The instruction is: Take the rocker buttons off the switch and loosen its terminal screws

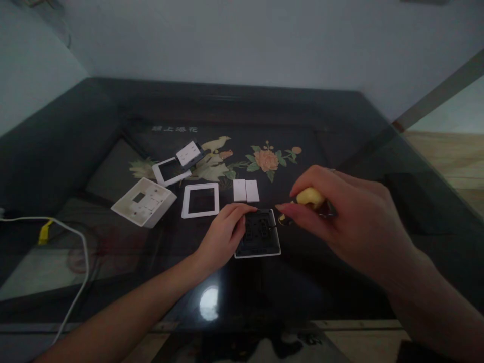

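A dark switch module (260,237) with a pale rim lies face up on the black glass table (264,292). My left hand (223,234) rests on its left edge, fingers holding it down. My right hand (340,217) hovers just right of the module, shut on a yellow-handled tool (310,197), likely a screwdriver, whose tip points at the module's right side. Two white rocker keys (246,190) lie side by side just behind the module.
A white square frame (200,200) lies left of the keys. Farther left sit a white back box (144,201), a second frame (170,171) and a white switch insert (189,153). A white cable (77,262) with a yellow tag (44,233) runs along the left side.
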{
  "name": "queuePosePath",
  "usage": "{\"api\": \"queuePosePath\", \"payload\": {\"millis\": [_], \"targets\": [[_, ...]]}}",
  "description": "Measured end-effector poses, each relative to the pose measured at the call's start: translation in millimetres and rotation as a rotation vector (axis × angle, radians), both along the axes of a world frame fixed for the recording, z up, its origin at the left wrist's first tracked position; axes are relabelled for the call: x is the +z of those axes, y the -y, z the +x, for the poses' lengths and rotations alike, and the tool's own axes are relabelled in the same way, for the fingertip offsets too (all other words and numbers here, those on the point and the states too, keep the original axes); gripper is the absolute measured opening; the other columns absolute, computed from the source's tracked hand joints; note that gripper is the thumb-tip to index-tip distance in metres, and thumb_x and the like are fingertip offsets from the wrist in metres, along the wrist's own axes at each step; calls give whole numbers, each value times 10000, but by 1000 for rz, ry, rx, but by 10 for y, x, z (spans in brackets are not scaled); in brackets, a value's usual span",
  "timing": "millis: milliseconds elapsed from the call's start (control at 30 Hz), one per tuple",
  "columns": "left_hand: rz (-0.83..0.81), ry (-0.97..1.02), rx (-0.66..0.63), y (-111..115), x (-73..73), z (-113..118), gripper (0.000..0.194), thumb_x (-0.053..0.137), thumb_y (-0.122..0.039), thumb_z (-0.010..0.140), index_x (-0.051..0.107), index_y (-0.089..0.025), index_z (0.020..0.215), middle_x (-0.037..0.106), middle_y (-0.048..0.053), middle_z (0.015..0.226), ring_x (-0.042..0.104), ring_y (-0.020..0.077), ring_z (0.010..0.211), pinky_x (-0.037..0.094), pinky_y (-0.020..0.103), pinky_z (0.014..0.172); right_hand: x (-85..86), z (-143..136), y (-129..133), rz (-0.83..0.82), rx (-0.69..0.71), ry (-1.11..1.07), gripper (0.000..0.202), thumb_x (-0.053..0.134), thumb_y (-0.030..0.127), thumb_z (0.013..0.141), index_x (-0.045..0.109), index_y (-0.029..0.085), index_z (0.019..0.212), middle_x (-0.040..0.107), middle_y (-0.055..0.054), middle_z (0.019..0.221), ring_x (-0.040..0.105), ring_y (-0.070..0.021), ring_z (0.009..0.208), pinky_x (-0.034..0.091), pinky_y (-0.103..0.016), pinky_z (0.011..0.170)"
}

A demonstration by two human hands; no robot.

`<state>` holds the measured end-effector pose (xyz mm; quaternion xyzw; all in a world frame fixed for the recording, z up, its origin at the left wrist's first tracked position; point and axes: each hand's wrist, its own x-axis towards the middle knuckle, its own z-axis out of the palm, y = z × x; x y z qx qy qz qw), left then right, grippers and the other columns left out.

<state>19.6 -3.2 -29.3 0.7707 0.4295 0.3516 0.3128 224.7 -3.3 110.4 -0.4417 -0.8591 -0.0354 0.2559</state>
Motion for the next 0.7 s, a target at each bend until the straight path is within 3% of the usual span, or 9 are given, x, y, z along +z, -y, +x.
{"api": "queuePosePath", "payload": {"millis": [167, 333, 500, 600, 700], "targets": [[-6, 9, 5, -8, -8, -3, 314, 393, -86, 963, 625, -173, 1156, 657, 92, 1128, 611, 221, 1095, 504, 394, 999, -9, -16, 15, -67, 49, -65, 118, 630, 295, 926, 617, 182, 897, 662, 13, 720, 593, -118, 533, 411, -235, 486], [-32, 17, -7, -1, 26, -9, 298, 407, -96, 965, 613, -177, 1163, 657, 92, 1134, 606, 223, 1103, 498, 398, 1000, -28, 3, -17, -83, 206, -275, 225, 710, 315, 862, 592, 224, 1031, 688, 27, 744, 664, -147, 575, 474, -226, 453], [-52, 13, -15, -3, 41, -29, 293, 401, -115, 971, 612, -189, 1159, 662, 88, 1133, 609, 221, 1085, 503, 408, 993, 51, 37, -42, -241, 302, -196, 137, 585, 162, 909, 601, 220, 1031, 728, -10, 928, 712, -168, 788, 571, -263, 661], [-59, 16, -24, -11, 44, -42, 287, 397, -129, 979, 610, -187, 1162, 662, 89, 1143, 605, 220, 1099, 495, 414, 1005, 68, 61, -28, -230, 302, -165, 164, 551, 146, 898, 602, 210, 1040, 731, -40, 987, 711, -192, 859, 572, -288, 695], [-69, 20, -38, -25, 51, -55, 282, 397, -143, 984, 609, -187, 1165, 661, 93, 1145, 608, 222, 1103, 497, 411, 1000, 23, 61, -10, -158, 218, -144, 102, 578, 234, 903, 600, 212, 1000, 721, -58, 952, 703, -218, 813, 558, -319, 637]]}}
